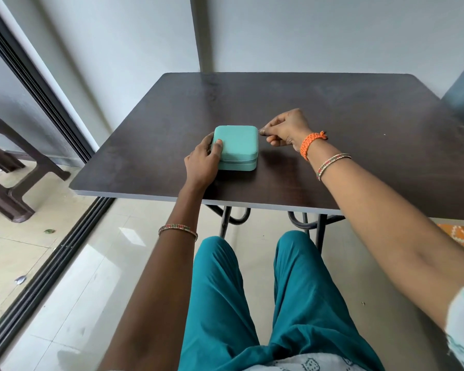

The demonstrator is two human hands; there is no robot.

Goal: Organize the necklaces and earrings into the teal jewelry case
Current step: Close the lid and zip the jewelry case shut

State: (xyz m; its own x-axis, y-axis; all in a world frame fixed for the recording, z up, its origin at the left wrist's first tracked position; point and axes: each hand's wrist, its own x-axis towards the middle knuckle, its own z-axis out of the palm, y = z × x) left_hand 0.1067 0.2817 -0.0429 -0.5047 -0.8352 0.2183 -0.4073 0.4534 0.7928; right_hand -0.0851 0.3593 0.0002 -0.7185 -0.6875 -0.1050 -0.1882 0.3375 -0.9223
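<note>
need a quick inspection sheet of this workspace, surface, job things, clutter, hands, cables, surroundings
surface: dark wooden table, bare apart from the case
job's things: teal jewelry case lies closed near the table's front left; no necklaces or earrings seen
clutter: nothing seen
grippers: left hand grips the case's left side, thumb on the lid; right hand pinches a small metal zipper pull at the case's far right corner
cables: nothing seen
surroundings: pale walls, glossy tiled floor, dark plastic stool at left beyond a sliding door track
</note>
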